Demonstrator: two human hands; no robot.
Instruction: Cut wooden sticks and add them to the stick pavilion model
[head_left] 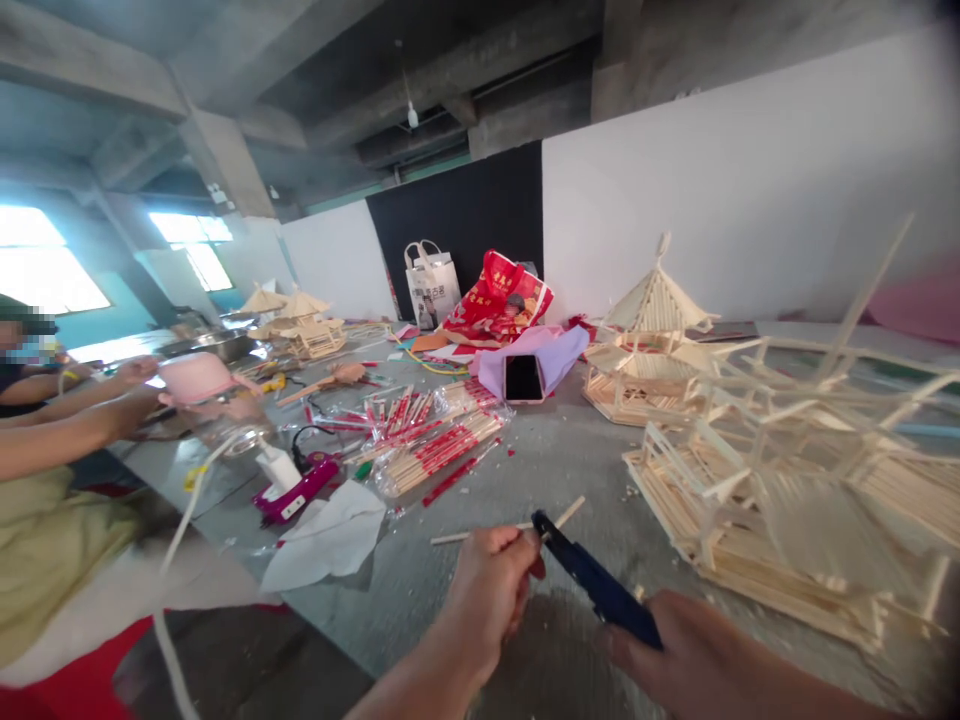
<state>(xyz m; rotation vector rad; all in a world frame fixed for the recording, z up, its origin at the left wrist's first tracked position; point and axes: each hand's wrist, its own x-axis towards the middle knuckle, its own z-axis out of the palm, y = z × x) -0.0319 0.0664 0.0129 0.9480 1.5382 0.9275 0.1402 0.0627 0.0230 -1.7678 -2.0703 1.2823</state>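
My left hand is closed in a pinch near the middle of the table, with a thin wooden stick at its fingertips. A second length of pale stick shows to the left behind the fingers; whether it is the same piece I cannot tell. My right hand grips a dark blue long-handled hand tool, pliers-like, slanting up to the left. The tool's head meets the stick beside my left fingertips. How far its jaws are apart is not visible.
Stick-built pavilion models stand at right. Beyond my hands lie bundled chopsticks and a phone. At left are white paper, a purple power strip with a cord, a pink-lidded jar and another person's arms.
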